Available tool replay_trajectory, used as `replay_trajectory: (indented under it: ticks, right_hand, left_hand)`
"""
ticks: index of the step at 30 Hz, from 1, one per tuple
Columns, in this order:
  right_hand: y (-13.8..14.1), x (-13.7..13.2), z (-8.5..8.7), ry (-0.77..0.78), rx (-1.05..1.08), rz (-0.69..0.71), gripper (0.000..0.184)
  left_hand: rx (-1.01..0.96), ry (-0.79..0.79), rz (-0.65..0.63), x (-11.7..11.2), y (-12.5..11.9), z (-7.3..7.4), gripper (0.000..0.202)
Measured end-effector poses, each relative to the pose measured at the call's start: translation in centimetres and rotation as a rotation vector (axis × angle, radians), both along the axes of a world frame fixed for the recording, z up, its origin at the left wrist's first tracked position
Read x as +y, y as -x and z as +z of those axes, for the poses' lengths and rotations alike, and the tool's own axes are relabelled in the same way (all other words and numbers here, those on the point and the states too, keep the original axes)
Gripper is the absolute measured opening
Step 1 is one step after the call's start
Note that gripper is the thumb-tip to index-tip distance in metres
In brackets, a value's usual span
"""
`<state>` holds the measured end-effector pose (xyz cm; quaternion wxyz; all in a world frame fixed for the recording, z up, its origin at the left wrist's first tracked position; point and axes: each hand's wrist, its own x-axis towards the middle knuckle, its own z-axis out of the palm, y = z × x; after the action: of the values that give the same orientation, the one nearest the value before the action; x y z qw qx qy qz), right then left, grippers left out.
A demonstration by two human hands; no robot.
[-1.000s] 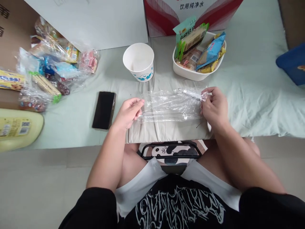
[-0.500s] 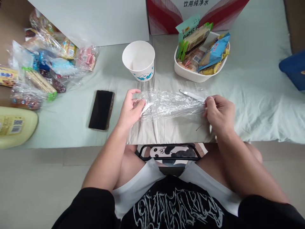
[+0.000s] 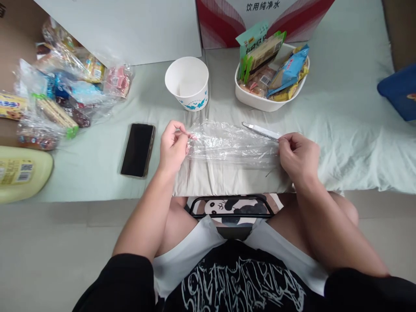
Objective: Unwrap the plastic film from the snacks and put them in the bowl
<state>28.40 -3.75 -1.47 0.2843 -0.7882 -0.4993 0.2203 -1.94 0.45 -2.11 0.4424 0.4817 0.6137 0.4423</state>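
Note:
A crinkled clear plastic bag (image 3: pixel 230 143) is stretched sideways just above or on the pale green cloth. My left hand (image 3: pixel 173 145) pinches its left end between thumb and fingers. At the other end, my right hand (image 3: pixel 299 156) is closed on the bag's right edge. A slim silver-and-white tool (image 3: pixel 261 130), like tweezers or a small knife, slants across the bag's upper right. Its near end meets my right fingertips; whether they grip it too I cannot tell.
Behind the bag stand a white paper tub (image 3: pixel 187 84) and a white bowl (image 3: pixel 273 103) of packaged snacks. A phone (image 3: pixel 138 149) lies left of my left hand. Bagged snacks (image 3: pixel 71 91) and a yellow bottle (image 3: pixel 26 173) are farther left. Large boxes (image 3: pixel 130 30) stand at the back.
My left hand has shifted slightly left, and its fingers have closed into a pinch on the bag's end. The bag lies a little flatter and wider. My right hand has barely moved.

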Motion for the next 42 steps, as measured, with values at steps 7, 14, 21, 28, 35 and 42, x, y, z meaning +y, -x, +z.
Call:
replay_trajectory:
  ticks: [7, 14, 21, 28, 35, 42]
  right_hand:
    - [0.3, -0.2, 0.0, -0.044, 0.006, -0.012, 0.024]
    - [0.3, -0.6, -0.3, -0.097, -0.028, 0.069, 0.009]
    - [0.2, -0.8, -0.3, -0.088, -0.118, 0.143, 0.023]
    - [0.0, -1.3, -0.5, -0.050, -0.187, 0.195, 0.030]
    - [0.4, -2.2, -1.3, -0.201, -0.407, 0.257, 0.050]
    - [0.9, -3.6, -0.8, -0.191, -0.457, 0.577, 0.073]
  left_hand:
    - [0.061, -0.120, 0.012, 0.7, 0.1, -0.9, 0.014]
    - [0.190, -0.207, -0.021, 1.5, 0.3, -1.5, 0.022]
    - [0.354, -0.193, -0.071, 0.9, 0.1, -0.2, 0.023]
    - [0.583, -0.235, -0.133, 1.1, 0.0, -0.6, 0.026]
    - [0.667, -0.255, -0.094, 1.2, -0.1, -1.6, 0.039]
    - [0.684, -0.275, -0.164, 1.1, 0.0, -1.5, 0.044]
